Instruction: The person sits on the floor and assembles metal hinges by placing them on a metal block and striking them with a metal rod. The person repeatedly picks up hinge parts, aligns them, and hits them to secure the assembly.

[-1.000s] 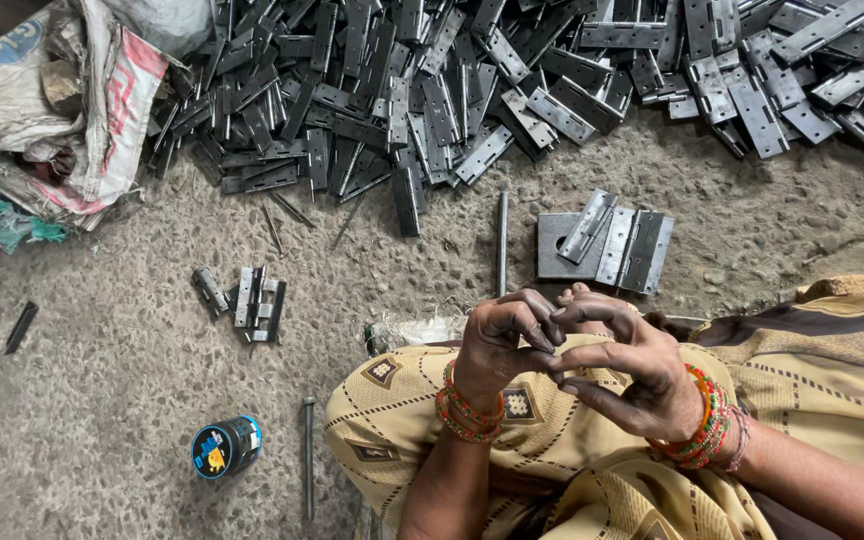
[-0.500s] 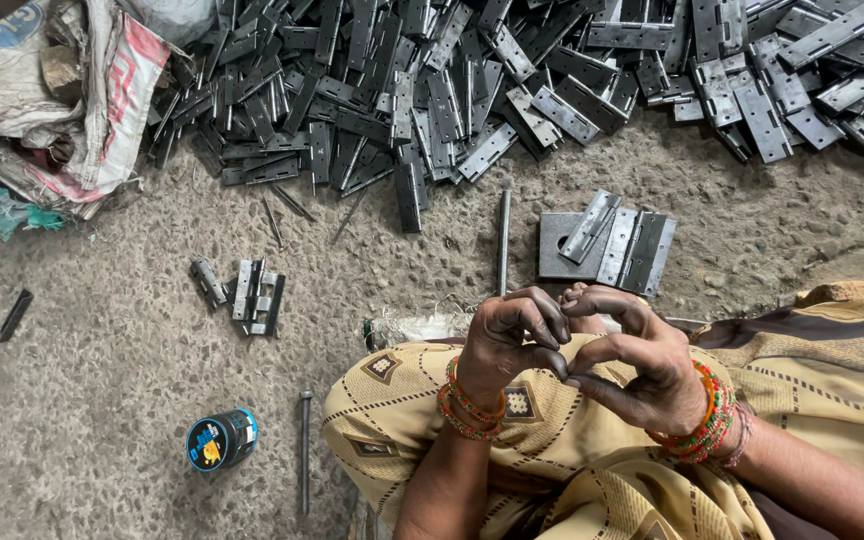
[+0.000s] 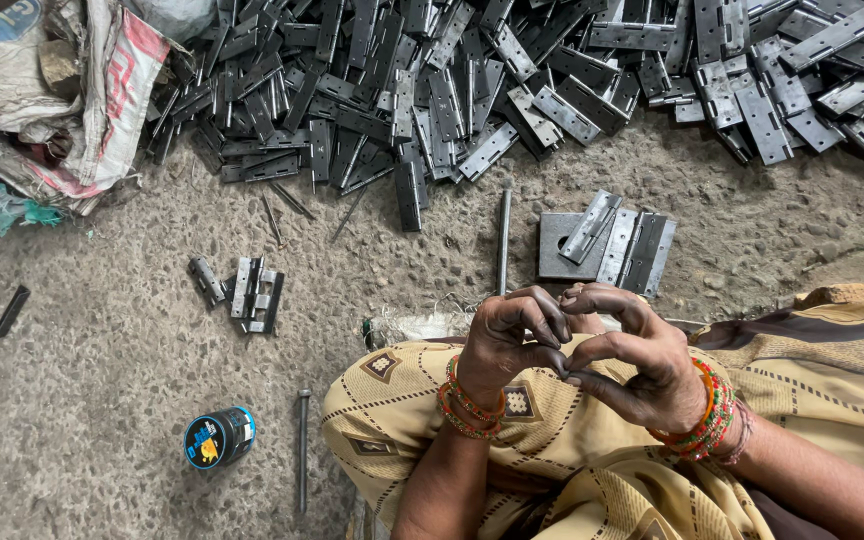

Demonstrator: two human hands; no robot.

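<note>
a torn printed sack lay at far left on the rough concrete floor, with a small round blue tin on its side nearer the person and a few joined hinges above it. a thin steel rod lay beside the knee, long axis running away from the person; a second rod pointed towards the big heap of grey hinge plates along the top. the left hand and right hand met fingertip to fingertip over the patterned yellow cloth on the lap, fingers curled narrow; whether they pinched anything could not be told. a short stack of hinge plates sat just beyond.
</note>
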